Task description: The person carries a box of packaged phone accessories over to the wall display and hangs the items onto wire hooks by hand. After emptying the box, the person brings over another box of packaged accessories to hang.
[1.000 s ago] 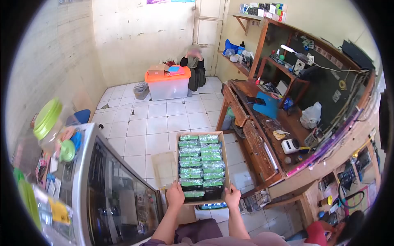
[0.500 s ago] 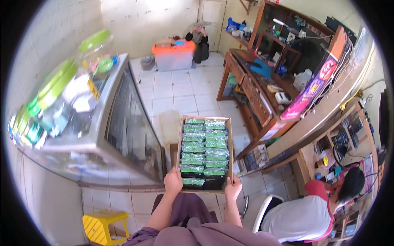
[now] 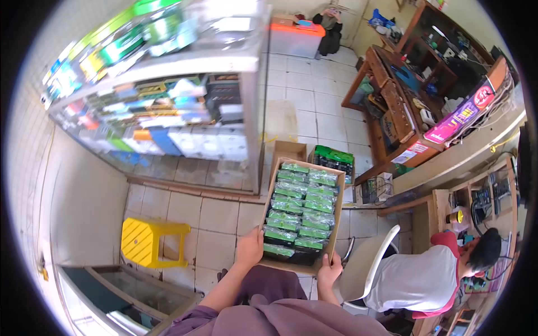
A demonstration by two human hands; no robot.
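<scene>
Left hand [image 3: 250,246] and right hand [image 3: 329,269] were closed on a cardboard box [image 3: 336,215] of plastic-wrapped packets [image 3: 287,203]. This holding step seemingly needed level support.

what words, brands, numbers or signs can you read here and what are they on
No text reads for certain.
Pink and purple banner: large lettering and a round red logo, too distorted to quote.
Sheet below it: print too small.
Green packets in the held carton: markings too small.
Shelved boxes: blurred.

packets [image 3: 288,204] in box [image 3: 338,196]; stool [image 3: 140,241] left of box, chair [image 3: 355,277] right
</scene>
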